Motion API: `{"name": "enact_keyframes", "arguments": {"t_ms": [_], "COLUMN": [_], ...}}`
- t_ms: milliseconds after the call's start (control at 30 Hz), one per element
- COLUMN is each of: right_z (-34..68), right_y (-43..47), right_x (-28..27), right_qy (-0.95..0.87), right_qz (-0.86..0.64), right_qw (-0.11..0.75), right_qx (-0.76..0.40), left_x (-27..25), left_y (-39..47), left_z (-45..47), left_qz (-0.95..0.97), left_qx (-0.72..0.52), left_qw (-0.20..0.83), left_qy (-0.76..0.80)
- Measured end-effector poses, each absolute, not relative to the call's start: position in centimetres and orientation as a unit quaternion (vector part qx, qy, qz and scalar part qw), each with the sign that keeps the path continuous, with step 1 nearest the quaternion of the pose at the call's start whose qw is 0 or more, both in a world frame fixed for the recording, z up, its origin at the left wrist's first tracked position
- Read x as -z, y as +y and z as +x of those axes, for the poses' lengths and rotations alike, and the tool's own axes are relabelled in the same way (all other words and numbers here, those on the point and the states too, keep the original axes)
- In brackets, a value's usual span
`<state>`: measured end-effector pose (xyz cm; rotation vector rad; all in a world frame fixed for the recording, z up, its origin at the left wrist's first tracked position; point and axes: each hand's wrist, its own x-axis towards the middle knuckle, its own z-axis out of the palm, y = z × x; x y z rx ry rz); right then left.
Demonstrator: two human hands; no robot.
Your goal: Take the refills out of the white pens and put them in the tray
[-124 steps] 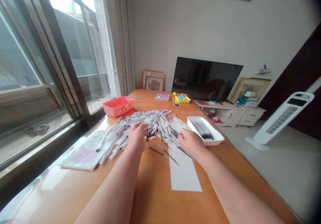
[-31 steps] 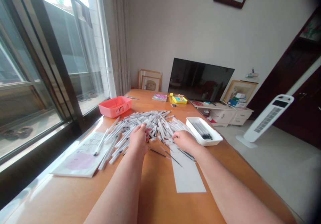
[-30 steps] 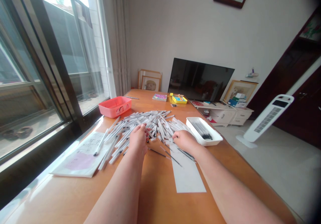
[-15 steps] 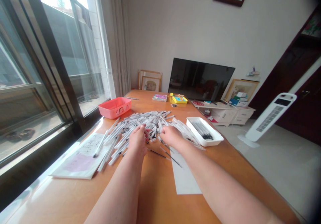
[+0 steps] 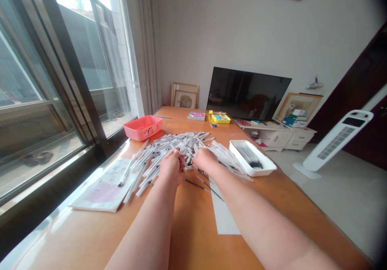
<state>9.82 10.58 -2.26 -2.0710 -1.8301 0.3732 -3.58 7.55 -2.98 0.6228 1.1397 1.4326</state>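
A heap of clear and white pen barrels with some dark ends covers the middle of the wooden table. At its near side my left hand is closed, with a pale pen barrel at its fingertips. My right hand is pinched beside it, low over the heap; what its fingers hold is hidden. Several thin dark ink refills lie on the table just below both hands. Part of a white paper sheet shows under my right forearm.
A white tray with black-tipped pens stands at the right, a pink basket at the left. A notebook lies left of my arms, under some barrels. Farther back are a booklet and a yellow box.
The whole view has shifted slightly, with things now a little farther right. Both hands remain close together at the heap, with little visible change in their grip.
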Motion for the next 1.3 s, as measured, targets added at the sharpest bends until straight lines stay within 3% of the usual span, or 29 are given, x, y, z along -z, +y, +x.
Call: {"name": "enact_keyframes", "arguments": {"t_ms": [267,433,600,800,1300], "right_z": [13.0,14.7,15.9,16.7,15.9], "right_y": [8.3,6.3,5.2,5.0,4.5], "right_x": [1.2,-0.3,-1.4,-2.0,-1.9], "right_qy": [-0.612,-0.471,-0.427,-0.423,-0.474], "right_qz": [-0.654,-0.538,-0.467,-0.452,-0.462], "right_qw": [0.381,0.591,0.682,0.714,0.65], "right_qx": [-0.229,-0.375,-0.368,-0.328,-0.372], "left_x": [2.6,2.3,1.9,2.0,1.5], "left_y": [6.9,6.1,5.1,4.7,4.4], "left_z": [-3.0,-2.3,-1.7,-1.3,-1.2], "left_qz": [0.301,0.36,0.412,0.486,0.476], "left_qx": [-0.551,-0.483,-0.434,-0.396,-0.403], "left_qw": [0.666,0.724,0.729,0.705,0.707], "left_qy": [0.404,0.335,0.332,0.331,0.332]}}
